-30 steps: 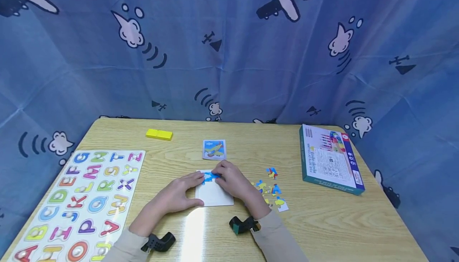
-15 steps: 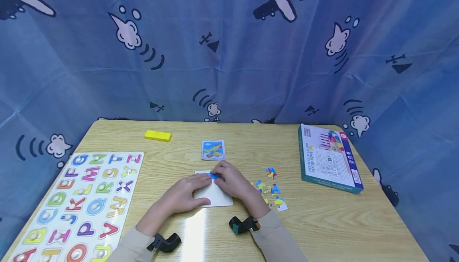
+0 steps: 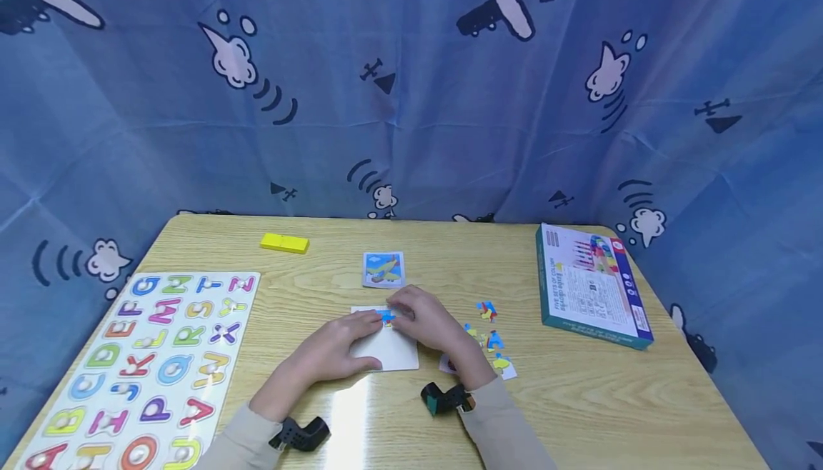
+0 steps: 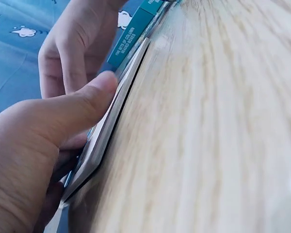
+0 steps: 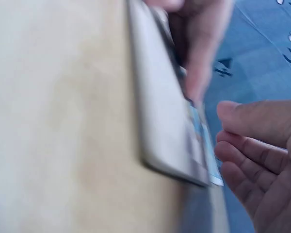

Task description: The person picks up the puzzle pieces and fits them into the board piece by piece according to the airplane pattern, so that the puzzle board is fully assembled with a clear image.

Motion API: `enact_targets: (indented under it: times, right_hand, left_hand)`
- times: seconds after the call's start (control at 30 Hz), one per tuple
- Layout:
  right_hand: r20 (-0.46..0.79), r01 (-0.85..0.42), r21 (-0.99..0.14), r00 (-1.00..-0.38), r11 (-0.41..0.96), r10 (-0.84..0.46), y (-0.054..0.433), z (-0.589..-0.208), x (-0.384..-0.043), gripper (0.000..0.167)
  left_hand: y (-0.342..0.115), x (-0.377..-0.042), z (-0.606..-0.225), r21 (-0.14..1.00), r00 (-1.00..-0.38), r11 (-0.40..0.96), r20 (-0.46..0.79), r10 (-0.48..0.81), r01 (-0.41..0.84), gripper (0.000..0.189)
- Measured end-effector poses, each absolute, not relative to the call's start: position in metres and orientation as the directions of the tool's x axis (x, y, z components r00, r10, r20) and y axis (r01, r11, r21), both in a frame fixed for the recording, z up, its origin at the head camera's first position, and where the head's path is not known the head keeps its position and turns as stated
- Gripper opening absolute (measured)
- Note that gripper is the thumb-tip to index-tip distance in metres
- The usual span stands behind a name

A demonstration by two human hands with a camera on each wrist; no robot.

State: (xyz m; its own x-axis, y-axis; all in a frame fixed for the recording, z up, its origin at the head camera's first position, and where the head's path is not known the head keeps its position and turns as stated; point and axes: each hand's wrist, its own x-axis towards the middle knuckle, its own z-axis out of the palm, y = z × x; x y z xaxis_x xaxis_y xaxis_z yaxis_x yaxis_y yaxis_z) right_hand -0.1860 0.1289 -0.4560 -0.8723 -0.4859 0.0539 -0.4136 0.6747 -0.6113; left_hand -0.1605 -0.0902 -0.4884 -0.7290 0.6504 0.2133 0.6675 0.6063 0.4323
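Board (image 3: 393,356) lies partly under the left hand (image 3: 331,348) (outstretched); right hand (image 3: 426,320), loosely curled, is at its one o'clock, pieces (image 3: 494,341) at three.

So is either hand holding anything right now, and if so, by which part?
Nothing seems held: the left hand lies over the left part of the white board, and the right hand shows nothing in its grasp.

Recognisable as a play or learning corner, not distinguishable as home or classroom, from airplane-print cloth (image 3: 450,120) behind wood-grain table (image 3: 579,398) bearing alphabet board (image 3: 156,366), jigsaw pieces (image 3: 494,341) and bead-set box (image 3: 594,286).
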Motion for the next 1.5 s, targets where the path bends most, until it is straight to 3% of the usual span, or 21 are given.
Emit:
enact_targets:
  times: [0.2, 0.83, 1.2, 1.5]
  right_hand:
    - [0.020, -0.299, -0.671, -0.922, 0.678, -0.387, 0.155, -0.443, -0.184, 0.041]
    - [-0.014, -0.184, -0.654, -0.967, 0.734, -0.256, 0.267, -0.448, -0.171, 0.045]
    - [-0.087, -0.117, -0.662, -0.969, 0.740, -0.231, 0.278, -0.454, -0.176, 0.038]
    - [-0.049, -0.178, -0.647, -0.961, 0.742, -0.273, 0.279, -0.462, -0.181, 0.037]
  left_hand:
    - [-0.088, -0.159, -0.491, 0.442, -0.732, 0.608, 0.198, 0.652, 0.660, 0.076]
    - [-0.088, -0.157, -0.490, 0.486, -0.746, 0.605, 0.165, 0.645, 0.631, 0.074]
    - [-0.089, -0.158, -0.487, 0.507, -0.758, 0.611, 0.142, 0.636, 0.608, 0.075]
    - [-0.090, -0.159, -0.487, 0.507, -0.762, 0.615, 0.140, 0.632, 0.604, 0.074]
